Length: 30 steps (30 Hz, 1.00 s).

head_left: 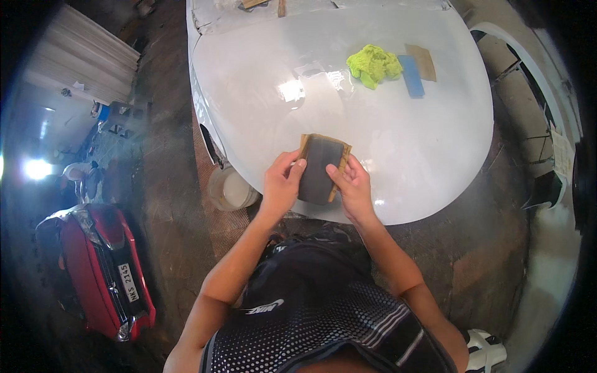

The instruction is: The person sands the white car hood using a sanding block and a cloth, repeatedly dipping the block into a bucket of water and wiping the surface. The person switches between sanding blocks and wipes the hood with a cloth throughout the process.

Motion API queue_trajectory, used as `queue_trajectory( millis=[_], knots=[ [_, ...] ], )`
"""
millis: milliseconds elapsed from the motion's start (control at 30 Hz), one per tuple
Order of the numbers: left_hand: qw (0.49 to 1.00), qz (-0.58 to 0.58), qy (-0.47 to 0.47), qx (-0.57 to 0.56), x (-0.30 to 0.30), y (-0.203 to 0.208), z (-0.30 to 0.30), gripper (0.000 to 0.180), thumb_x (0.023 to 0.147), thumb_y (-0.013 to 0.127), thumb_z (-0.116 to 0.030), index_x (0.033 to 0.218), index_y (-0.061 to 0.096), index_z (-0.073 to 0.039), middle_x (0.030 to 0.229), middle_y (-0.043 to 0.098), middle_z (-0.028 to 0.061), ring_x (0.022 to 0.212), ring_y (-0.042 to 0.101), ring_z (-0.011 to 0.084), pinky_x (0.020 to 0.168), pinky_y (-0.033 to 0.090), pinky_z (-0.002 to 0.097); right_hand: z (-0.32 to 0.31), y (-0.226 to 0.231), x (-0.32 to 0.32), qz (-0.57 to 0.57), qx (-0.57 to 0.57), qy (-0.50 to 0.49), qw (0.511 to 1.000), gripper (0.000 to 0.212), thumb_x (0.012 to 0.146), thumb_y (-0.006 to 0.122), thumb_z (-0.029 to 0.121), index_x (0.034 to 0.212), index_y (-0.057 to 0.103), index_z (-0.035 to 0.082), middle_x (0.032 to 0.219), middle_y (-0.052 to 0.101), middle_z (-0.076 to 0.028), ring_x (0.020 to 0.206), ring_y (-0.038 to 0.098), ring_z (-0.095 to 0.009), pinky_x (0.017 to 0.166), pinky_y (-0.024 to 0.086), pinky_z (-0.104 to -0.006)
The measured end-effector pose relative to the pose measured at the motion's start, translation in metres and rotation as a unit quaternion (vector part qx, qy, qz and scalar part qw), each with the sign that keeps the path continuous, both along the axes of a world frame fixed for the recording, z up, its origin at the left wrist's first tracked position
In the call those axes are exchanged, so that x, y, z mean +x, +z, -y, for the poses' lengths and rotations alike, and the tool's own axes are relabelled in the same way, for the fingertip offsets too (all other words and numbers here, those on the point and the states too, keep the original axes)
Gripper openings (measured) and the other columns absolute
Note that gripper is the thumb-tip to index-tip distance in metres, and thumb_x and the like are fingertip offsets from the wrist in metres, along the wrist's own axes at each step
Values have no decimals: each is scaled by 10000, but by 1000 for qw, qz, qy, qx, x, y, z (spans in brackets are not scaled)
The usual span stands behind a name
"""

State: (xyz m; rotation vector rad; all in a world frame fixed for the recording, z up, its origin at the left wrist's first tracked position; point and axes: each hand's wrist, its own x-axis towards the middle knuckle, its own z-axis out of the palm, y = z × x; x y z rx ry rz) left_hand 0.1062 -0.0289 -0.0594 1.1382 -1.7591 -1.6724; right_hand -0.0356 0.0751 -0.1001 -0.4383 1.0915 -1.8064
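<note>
Between my two hands is a dark grey, rounded rectangular sanding block (pixel 319 171), held above the near part of a glossy white car hood (pixel 398 155). Brown-backed sandpaper (pixel 346 156) shows along the block's top and right side, apparently lying behind it. My left hand (pixel 284 185) pinches the left edge, thumb on the dark face. On the right edge, my right hand (pixel 354 186) grips block and paper together, its thumb also on the face. The fingers behind are partly hidden.
A crumpled yellow-green cloth (pixel 373 65), a blue strip (pixel 411 78) and a brown paper sheet (pixel 425 61) lie on the hood. Below its left edge stands a bucket (pixel 235 191). A red car bumper (pixel 109 267) is at left; a white bumper (pixel 550 74) curves along the right.
</note>
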Motion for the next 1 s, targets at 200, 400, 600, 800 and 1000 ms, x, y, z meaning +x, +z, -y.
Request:
queue_trajectory(
  millis=[200,400,600,800,1000],
  knots=[
    [967,49,14,-251,36,-19,-10,480,969,603,-64,1426,501,42,1283,607,258,1190,610,398,1029,483,437,32,-4,65,-55,23,-55,997,381,988,685,69,1330,543,-17,1213,664,-95,1126,635,-131,956,521,-288],
    [943,38,7,-330,101,-6,15,722,807,862,-168,1426,526,-12,1390,439,225,1226,531,398,1016,486,476,57,12,110,19,43,-16,999,332,1042,636,185,1289,552,-20,1181,678,-97,1057,662,-136,874,545,-277],
    [906,47,8,-421,155,-26,51,582,856,762,-127,1380,559,21,1187,551,208,1103,579,390,982,478,458,69,10,155,27,54,-30,998,325,1090,547,263,1303,571,18,1179,698,-70,1018,682,-127,861,570,-306],
    [976,-214,46,-6,183,-20,67,457,975,557,-59,1415,525,61,1116,653,107,1001,600,187,907,476,313,66,26,185,49,55,-70,995,319,1099,525,254,1303,582,15,1163,707,-75,1019,689,-132,868,583,-320],
    [972,-165,-40,-160,197,-21,55,443,960,498,0,1390,593,42,1044,617,80,923,559,146,831,464,278,54,40,219,55,34,-87,994,305,1095,537,233,1279,601,-1,1131,718,-68,980,691,-125,858,579,-301]
  ],
)
